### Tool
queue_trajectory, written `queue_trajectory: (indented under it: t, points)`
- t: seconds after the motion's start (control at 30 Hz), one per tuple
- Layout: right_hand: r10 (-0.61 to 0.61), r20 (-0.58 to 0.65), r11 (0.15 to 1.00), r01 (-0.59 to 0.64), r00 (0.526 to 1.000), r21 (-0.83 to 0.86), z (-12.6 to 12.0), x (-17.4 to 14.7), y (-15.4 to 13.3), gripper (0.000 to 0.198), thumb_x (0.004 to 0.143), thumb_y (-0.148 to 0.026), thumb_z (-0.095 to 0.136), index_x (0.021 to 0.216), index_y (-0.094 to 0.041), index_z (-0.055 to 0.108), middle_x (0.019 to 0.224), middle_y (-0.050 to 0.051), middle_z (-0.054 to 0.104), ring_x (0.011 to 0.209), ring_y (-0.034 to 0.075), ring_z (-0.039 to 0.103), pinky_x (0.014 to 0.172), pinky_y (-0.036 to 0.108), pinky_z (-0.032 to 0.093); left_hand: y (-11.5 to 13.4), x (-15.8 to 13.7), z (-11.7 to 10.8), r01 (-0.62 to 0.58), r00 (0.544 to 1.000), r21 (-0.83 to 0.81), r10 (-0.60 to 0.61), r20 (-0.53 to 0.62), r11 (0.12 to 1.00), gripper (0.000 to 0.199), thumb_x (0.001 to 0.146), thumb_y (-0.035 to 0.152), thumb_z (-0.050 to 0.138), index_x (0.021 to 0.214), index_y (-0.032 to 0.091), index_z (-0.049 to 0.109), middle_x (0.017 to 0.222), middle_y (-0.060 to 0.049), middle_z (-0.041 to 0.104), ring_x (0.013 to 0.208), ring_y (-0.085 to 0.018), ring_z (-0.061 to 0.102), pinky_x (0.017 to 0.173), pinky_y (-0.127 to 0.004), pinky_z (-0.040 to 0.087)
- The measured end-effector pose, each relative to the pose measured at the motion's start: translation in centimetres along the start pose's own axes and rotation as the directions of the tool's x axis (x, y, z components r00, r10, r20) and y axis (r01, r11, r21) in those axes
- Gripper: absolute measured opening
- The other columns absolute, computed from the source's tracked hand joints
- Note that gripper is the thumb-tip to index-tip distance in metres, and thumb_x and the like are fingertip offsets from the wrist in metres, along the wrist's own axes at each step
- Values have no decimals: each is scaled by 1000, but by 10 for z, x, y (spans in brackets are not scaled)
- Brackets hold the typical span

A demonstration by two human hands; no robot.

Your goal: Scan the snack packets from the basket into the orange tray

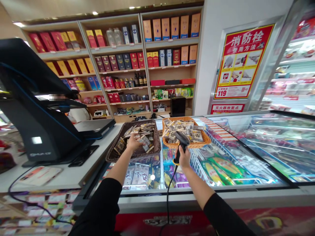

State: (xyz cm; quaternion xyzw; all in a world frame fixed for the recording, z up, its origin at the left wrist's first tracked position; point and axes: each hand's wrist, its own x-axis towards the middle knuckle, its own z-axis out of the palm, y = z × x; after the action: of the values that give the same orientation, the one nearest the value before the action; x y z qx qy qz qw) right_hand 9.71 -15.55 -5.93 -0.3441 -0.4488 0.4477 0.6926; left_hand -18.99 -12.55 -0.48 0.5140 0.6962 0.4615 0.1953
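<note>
My left hand (pixel 134 142) reaches into a dark brown wicker basket (pixel 157 144) that holds many small snack packets. Its fingers are apart and rest among the packets, with a clear-and-grey packet (pixel 146 144) right beside the thumb. In my right hand (pixel 184 157) is a black handheld barcode scanner (pixel 181 140), gripped by its handle. The scanner's head points up and away over the front of an orange wicker basket (pixel 207 139), which is heaped with similar packets. A black cable (pixel 168 196) hangs from the scanner's handle.
Both baskets stand on the glass top of a chest freezer (pixel 221 191) with bagged frozen goods inside. On the left counter (pixel 66 177) are a black checkout terminal (pixel 44 131) and a dark phone-like slab (pixel 83 155). Behind rise shelves of boxed goods (pixel 118 62); a person is partly hidden behind the terminal.
</note>
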Motion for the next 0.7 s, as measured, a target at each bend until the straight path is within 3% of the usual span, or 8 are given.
queue_trajectory:
  t: [0.1, 0.23, 0.3, 0.43, 0.57, 0.7]
  points:
    - [6, -1, 1000, -6, 1000, 2, 0, -1, 0, 33, 81, -55, 54, 76, -24, 44, 51, -5, 52, 36, 14, 47, 37, 28, 39, 6, -5, 3, -29, 995, -165, 43, 85, 986, 63, 45, 26, 83, 102, 18, 57, 72, -1, 65, 69, -20, 64, 68, -31, 50]
    - [4, -4, 1000, -4, 1000, -11, -2, -1, 1, 32, 81, -54, 55, 74, -24, 44, 51, -5, 53, 35, 15, 47, 38, 28, 39, 6, -9, 8, 25, 949, -30, -14, 315, 999, 28, 54, 35, 77, 71, 17, 63, 56, 0, 61, 56, -18, 58, 58, -29, 46]
    - [-7, -1, 999, 7, 1000, -32, -2, 0, 3, 32, 82, -53, 54, 74, -23, 45, 51, -5, 53, 35, 15, 48, 38, 28, 39, 7, -8, 11, -5, 951, -15, 10, 309, 1000, 27, 58, 39, 73, 68, 17, 62, 56, -1, 60, 55, -17, 56, 56, -28, 45]
    - [-48, 73, 996, 53, 996, -70, -1, -2, 4, 32, 83, -52, 53, 72, -22, 47, 50, -4, 53, 36, 13, 48, 40, 27, 40, 26, -7, 17, -173, 964, -66, 183, 195, 983, 32, 66, 45, 66, 82, 17, 66, 67, -2, 66, 61, -18, 59, 58, -26, 44]
    - [-81, 194, 992, 98, 978, -77, 3, -7, 1, 32, 85, -50, 52, 71, -21, 46, 47, -6, 49, 37, 11, 46, 40, 24, 39, 47, -13, 30, -367, 929, 181, 351, 112, 913, 26, 73, 43, 61, 71, 18, 65, 64, -4, 64, 63, -20, 59, 62, -27, 40]
    - [-86, 273, 993, 104, 958, -53, 8, -14, -1, 29, 86, -47, 51, 75, -21, 45, 49, -7, 48, 37, 10, 45, 41, 23, 38, 50, -20, 36, -401, 916, 352, 382, 126, 846, 26, 78, 42, 58, 70, 18, 63, 64, -4, 63, 62, -19, 58, 61, -26, 36]
